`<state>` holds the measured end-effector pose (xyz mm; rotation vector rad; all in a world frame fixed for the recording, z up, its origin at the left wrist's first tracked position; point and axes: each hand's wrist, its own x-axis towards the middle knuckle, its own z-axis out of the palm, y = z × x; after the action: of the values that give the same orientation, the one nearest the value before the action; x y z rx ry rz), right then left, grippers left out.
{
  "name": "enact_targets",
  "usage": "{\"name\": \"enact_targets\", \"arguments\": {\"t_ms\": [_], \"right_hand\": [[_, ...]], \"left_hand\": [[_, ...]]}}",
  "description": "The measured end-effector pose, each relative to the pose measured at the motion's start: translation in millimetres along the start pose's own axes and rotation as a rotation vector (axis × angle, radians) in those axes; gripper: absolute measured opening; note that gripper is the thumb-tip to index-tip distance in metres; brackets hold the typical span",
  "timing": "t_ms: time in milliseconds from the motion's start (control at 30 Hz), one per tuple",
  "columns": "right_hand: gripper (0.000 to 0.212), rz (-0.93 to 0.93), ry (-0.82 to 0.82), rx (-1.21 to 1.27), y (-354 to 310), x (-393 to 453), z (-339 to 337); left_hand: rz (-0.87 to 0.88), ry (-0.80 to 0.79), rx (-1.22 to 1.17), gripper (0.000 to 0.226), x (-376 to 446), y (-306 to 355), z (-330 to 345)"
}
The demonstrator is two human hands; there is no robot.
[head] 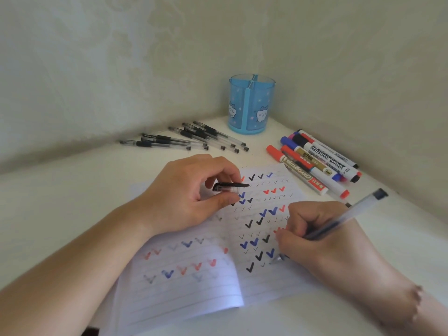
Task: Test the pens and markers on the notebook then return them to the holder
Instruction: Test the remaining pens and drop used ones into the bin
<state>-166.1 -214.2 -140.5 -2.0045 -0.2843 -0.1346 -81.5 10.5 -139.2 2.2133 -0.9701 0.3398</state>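
On the open, ruled white paper notebook (184, 284), scattered with red, blue and black tick marks, the right hand (322, 241) grips a slim clear-barrelled gel pen (339, 221) with its tip on the right page, while the left hand (184, 192) pinches the pen's clear cap with a black clip (229, 187) above the upper page. Beyond the notebook lie capped clear gel pens (189, 139) at its far left and chunky markers (317, 163), printed "WHITEBOARD MARKER", at its far right; between them, farthest back, stands the translucent blue plastic cylindrical holder (251, 105) with cartoon cats.

White desk (60, 195) set into a corner. Open lined notebook (184, 287) lying at the near middle, blue holder (251, 105) standing upright at the back, black pens (184, 138) scattered left of it, markers (315, 163) bunched right.
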Motion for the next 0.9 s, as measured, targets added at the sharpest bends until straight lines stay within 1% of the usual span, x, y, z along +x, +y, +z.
{"name": "enact_targets", "arguments": {"t_ms": [100, 167, 233, 333, 400, 433, 467, 500, 533, 567, 700, 833, 900], "right_hand": [[0.035, 0.006, 0.022, 0.011, -1, 0, 1], [0.041, 0.017, 0.034, 0.023, -3, 1, -1], [0.046, 0.043, 0.071, 0.095, -7, 1, -2], [0.032, 0.079, 0.147, 0.307, -16, 4, -6], [0.03, 0.074, 0.112, 0.388, -17, 5, -9], [0.024, 0.057, 0.085, 0.425, -16, 6, -10], [0.012, 0.047, 0.064, 0.459, -15, 6, -11], [0.013, 0.037, 0.061, 0.477, -13, 6, -12], [0.022, 0.035, 0.072, 0.483, -11, 6, -13], [0.027, 0.032, 0.085, 0.481, -11, 6, -12], [0.02, 0.04, 0.102, 0.483, -14, 7, -10], [0.009, 0.03, 0.092, 0.488, -13, 6, -11], [0.011, 0.04, 0.085, 0.463, -15, 5, -11]], "left_hand": [[0.011, 0.003, 0.005, 0.026, 0, 1, 0], [0.018, 0.007, 0.006, 0.026, 0, 1, 0], [0.019, 0.006, 0.005, 0.026, 0, 1, 0], [0.018, 0.011, 0.002, 0.027, 0, 1, 1], [0.015, 0.014, -0.012, 0.027, 0, 2, 1], [0.012, 0.016, -0.024, 0.026, 0, 2, 1], [0.011, 0.018, -0.033, 0.024, 1, 3, 1], [0.012, 0.021, -0.038, 0.024, 1, 3, 1], [0.018, 0.023, -0.037, 0.024, 1, 4, 1], [0.029, 0.024, -0.034, 0.024, 1, 5, 1], [0.076, 0.029, -0.036, 0.022, 1, 9, 1], [0.1, 0.032, -0.038, 0.026, 1, 11, 0], [0.119, 0.027, -0.054, 0.025, 2, 14, 0]]}}
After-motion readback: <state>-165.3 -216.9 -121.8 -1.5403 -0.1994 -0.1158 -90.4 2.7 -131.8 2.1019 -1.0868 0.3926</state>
